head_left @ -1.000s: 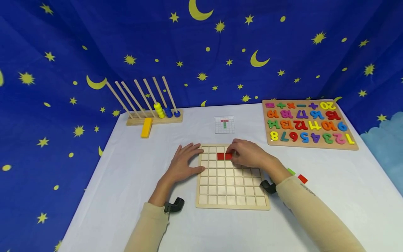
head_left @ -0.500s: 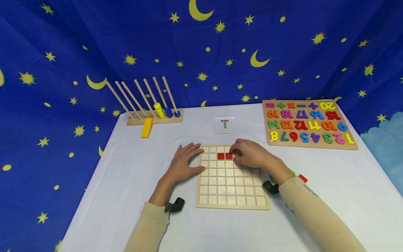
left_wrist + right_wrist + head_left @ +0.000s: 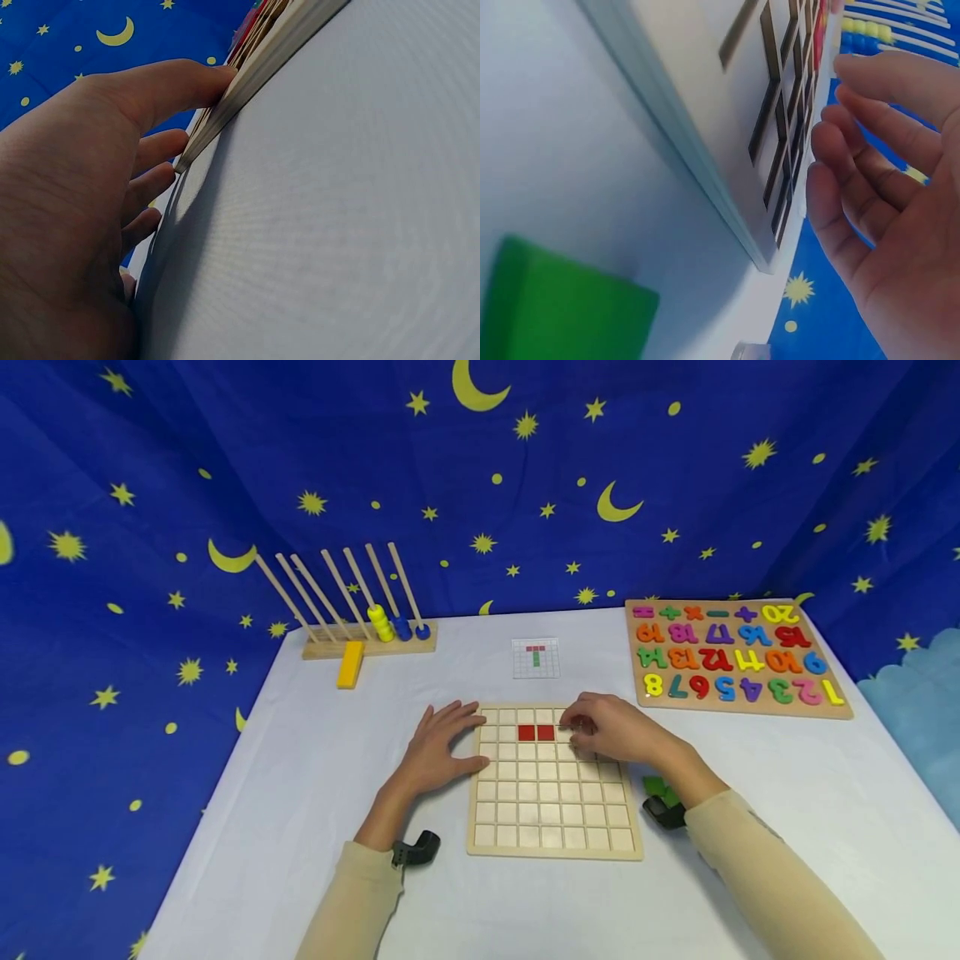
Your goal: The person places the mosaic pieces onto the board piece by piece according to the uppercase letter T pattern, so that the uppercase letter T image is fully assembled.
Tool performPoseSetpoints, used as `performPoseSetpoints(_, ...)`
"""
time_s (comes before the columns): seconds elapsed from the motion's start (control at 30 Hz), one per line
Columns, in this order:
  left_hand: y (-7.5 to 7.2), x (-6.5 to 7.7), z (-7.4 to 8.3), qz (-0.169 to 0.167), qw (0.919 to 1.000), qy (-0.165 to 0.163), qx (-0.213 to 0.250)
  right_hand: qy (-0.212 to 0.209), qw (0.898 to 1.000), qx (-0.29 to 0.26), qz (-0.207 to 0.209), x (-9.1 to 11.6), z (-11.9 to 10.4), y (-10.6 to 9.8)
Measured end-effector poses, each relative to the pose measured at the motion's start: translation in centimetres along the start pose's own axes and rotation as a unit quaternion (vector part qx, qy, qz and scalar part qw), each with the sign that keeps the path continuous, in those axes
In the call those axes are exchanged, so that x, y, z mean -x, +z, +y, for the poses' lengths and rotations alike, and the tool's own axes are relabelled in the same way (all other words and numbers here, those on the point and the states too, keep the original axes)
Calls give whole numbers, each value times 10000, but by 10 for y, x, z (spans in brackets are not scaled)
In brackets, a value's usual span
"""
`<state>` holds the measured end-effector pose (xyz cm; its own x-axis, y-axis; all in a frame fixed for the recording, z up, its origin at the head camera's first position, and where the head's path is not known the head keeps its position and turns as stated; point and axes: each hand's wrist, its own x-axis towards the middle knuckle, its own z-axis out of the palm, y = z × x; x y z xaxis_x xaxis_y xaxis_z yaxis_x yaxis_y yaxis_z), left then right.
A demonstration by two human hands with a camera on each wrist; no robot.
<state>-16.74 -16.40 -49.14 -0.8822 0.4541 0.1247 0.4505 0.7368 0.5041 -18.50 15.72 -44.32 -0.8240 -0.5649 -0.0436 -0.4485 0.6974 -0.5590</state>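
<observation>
A light wooden grid board point(image 3: 528, 814) lies on the table. Two red square tiles point(image 3: 527, 732) sit side by side in cells of its second row from the top. My left hand point(image 3: 435, 750) rests along the board's left edge, fingers and thumb spread; its thumb touches the rim in the left wrist view. Over the board's upper right hovers my right hand point(image 3: 618, 728), fingers loosely bent, just right of the red tiles. The right wrist view shows no tile in that hand. Green tiles point(image 3: 654, 787) lie by the right wrist, partly covered by its black wrist camera point(image 3: 663, 814).
Behind the board is a small card point(image 3: 536, 668) printed with a red and green T on a grid. A wooden rod abacus point(image 3: 367, 647) with a yellow block point(image 3: 349, 665) stands at back left. At back right lies a number puzzle board point(image 3: 742, 702).
My right hand has moved right, off the second red tile, which now shows whole. Green tiles have come into sight by the wrist, while the loose red tile is now hidden behind the arm.
</observation>
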Motion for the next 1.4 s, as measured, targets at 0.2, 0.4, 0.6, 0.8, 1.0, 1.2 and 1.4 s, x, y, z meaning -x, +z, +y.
performPoseSetpoints(0.2, 2, 0, -1, -4, 10000, 2, -38, 76, 9995, -279, -82, 12, 3, 3)
performPoseSetpoints(0.4, 1, 0, 0, 27, 10000, 20, -27, 211, 9996, -184, -41, 20, 3, 1)
performPoseSetpoints(0.6, 1, 0, -2, 79, 9999, 117, -22, 231, 9995, -224, 79, 28, 6, -2)
performPoseSetpoints(0.8, 1, 1, -1, 132, 9998, 177, 23, 236, 9995, -157, 137, 35, 9, -4)
performPoseSetpoints(1.0, 1, 1, -1, 108, 9998, 158, 17, 295, 9993, -170, 170, 42, 12, -6)
performPoseSetpoints(1.2, 1, 1, -2, 116, 9998, 163, 2, 313, 9991, -220, 200, 49, 15, -8)
performPoseSetpoints(1.4, 2, 0, -2, 108, 9998, 184, -30, 340, 9988, -264, 242, 56, 20, -11)
